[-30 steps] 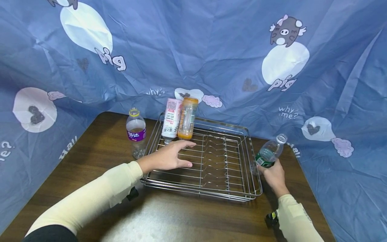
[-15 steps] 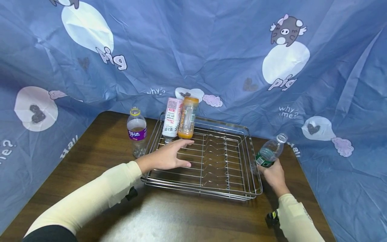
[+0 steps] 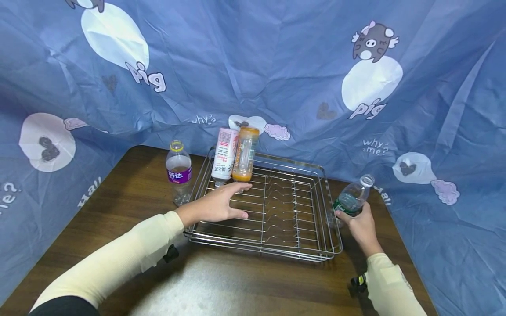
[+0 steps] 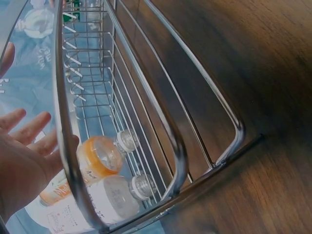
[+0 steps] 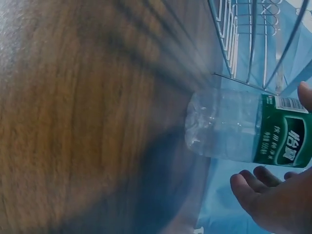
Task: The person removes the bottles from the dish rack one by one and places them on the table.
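Observation:
My left hand (image 3: 217, 204) reaches over the left part of the wire dish rack (image 3: 276, 252), thumb and fingers spread with nothing between them. In the left wrist view its fingers (image 4: 34, 131) are apart from the bottles. Inside the rack, a white-and-pink bottle (image 3: 224, 158) and an orange-capped, orange-based bottle (image 3: 245, 156) lie side by side, necks toward me. Right of the rack stands a clear water bottle (image 3: 352, 195) with a green label. My right hand (image 3: 361, 226) is around it, thumb and fingers parted; in the right wrist view a gap shows between fingertips (image 5: 239, 183) and bottle.
A clear bottle with a purple label (image 3: 179, 174) and yellow neck ring stands left of the rack. All of this is on a dark wooden table (image 3: 237, 285). A blue printed cloth (image 3: 253, 66) hangs behind the table.
My right hand has loosened around the green-labelled bottle, its thumb and fingers moving apart. The bottle stays upright in nearly the same place. My left hand has barely moved.

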Action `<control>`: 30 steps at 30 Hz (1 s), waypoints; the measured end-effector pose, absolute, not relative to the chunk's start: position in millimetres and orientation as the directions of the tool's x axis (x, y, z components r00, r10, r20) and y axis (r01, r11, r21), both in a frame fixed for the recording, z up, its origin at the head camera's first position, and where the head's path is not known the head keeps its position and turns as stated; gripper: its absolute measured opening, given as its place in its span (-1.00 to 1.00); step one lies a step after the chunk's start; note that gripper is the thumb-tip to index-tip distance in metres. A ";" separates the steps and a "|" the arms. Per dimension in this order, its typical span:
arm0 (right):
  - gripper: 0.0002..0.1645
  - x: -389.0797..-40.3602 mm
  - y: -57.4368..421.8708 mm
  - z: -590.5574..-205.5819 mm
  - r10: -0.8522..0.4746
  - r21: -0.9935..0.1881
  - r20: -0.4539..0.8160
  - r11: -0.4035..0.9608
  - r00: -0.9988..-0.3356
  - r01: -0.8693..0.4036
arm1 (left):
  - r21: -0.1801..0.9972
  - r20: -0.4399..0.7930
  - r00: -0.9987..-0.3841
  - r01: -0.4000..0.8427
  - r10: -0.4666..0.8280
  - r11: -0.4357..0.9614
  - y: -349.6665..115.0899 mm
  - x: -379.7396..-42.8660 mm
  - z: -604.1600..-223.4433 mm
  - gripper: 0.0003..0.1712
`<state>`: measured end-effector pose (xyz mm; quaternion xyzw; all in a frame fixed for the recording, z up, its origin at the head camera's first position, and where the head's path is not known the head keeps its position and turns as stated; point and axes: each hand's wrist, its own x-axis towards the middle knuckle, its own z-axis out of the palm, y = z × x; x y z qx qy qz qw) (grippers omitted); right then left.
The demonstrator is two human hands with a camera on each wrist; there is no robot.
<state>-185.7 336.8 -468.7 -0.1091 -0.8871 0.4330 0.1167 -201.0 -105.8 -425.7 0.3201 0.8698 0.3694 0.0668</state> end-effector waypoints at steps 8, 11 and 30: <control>0.03 -184.8 337.0 -461.6 0.293 -0.821 0.132 0.568 -0.947 0.061 | 0.693 0.119 -0.786 0.503 0.607 0.516 -107.2 -201.4 -428.6 0.00; 0.02 -184.9 337.8 -459.7 0.294 -0.814 0.143 0.578 -0.945 0.057 | 0.689 0.122 -0.785 0.507 0.607 0.517 -107.1 -201.3 -428.5 0.00; 0.09 -185.7 335.1 -426.7 0.312 -0.872 0.297 0.474 -0.902 -0.123 | 0.697 0.140 -0.775 0.519 0.616 0.494 -110.0 -202.9 -431.9 -0.01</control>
